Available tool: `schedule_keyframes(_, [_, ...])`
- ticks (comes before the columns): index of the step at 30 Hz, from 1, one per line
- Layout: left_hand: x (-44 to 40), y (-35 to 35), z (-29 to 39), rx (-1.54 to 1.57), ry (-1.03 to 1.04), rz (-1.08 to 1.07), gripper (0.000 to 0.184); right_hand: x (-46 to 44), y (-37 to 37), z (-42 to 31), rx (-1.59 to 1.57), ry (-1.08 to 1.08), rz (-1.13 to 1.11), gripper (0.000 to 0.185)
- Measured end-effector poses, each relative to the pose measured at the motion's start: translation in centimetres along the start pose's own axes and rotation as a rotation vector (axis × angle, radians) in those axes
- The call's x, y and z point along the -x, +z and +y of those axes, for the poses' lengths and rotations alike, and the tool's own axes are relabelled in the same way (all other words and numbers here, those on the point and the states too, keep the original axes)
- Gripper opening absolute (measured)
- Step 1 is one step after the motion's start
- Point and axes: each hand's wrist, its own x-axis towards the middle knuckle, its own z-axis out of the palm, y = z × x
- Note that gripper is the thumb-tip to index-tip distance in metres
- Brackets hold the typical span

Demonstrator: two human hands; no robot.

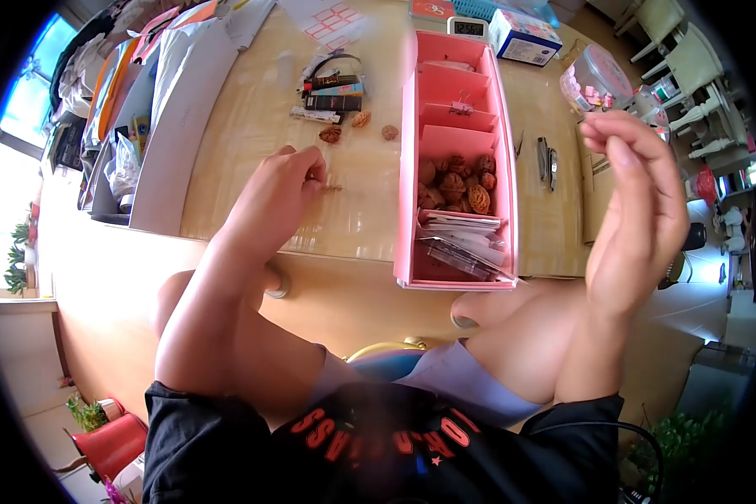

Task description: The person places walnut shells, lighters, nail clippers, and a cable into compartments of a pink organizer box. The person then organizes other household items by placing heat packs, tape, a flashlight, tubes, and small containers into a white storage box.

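My left hand rests low over the wooden table, fingers curled together. What it holds, if anything, is hidden; a small thin item lies at its fingertips. Beyond it are a dark brown walnut-like pit, a lighter one and a round one. A pink divided box stands right of them, with several brown pits in one compartment. My right hand is raised at the right above the table edge, its fingers bent and the thumb near them, with nothing visible in it.
Small boxes and tubes lie at the back of the table. Nail clippers are right of the pink box. A white-and-blue carton, a digital clock and a clear tub stand behind. A white organizer is at left.
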Motion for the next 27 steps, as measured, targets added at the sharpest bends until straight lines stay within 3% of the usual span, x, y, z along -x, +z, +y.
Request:
schedule_keyframes(5, [-0.6,0.3,0.5,-0.038,0.016,0.018,0.015,0.5,1.8,0.4,-0.115,0.079,-0.083,0.013])
schedule_keyframes(11, [-1.3,1.0,-0.3,-0.057,0.040,0.053,0.023,1.1,3.1,0.3,-0.021,0.163,-0.207,0.019])
schedule_keyframes(18, [-1.7,0.9,-0.7,-0.093,0.049,0.005,0.024,1.3,4.5,-0.3,0.014,0.083,-0.301,0.018])
schedule_keyframes(21, [-2.9,0.1,0.4,-0.011,0.057,-0.005,0.024,0.9,4.9,-0.8,0.060,0.115,-0.360,0.019])
schedule_keyframes(24, [-4.0,0.1,1.5,0.210,0.224,0.096,0.024,0.7,5.6,-0.9,0.037,0.173,-0.394,0.020])
schedule_keyframes(27, [-3.8,-0.7,4.2,0.610,0.295,0.018,0.021,-0.2,6.1,-0.5,0.025,0.232,-0.450,0.026])
